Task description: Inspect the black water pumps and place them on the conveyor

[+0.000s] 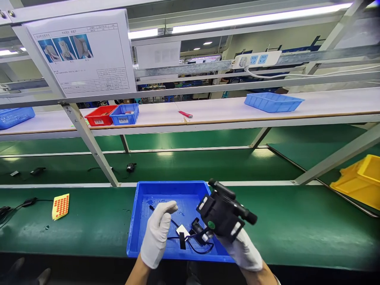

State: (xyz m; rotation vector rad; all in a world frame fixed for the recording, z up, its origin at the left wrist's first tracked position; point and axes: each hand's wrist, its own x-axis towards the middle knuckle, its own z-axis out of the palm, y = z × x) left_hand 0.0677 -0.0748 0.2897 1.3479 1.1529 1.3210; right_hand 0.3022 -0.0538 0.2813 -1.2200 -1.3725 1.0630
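My right hand [242, 249], in a white glove, grips a black device [222, 213] over the right side of the blue tray [170, 185]. The device is tilted and carries two round black bars, pale rectangular patches and a green dot. My left hand [157, 233], also gloved, hovers over the tray's left part with fingers bent and a gap between thumb and forefinger; nothing shows in it. Between the hands, the tray holds a small black part [198, 229], a white piece [182, 231] and a black cable [196, 250]. My left hand partly covers the cable.
A yellow sheet of orange dot stickers [61, 206] and a cabled black adapter [29, 202] lie on the green bench [97, 225] at left. A yellow bin [362, 178] stands right. The shelf bears red [101, 115] and blue bins [124, 114] and a red cutter [185, 114].
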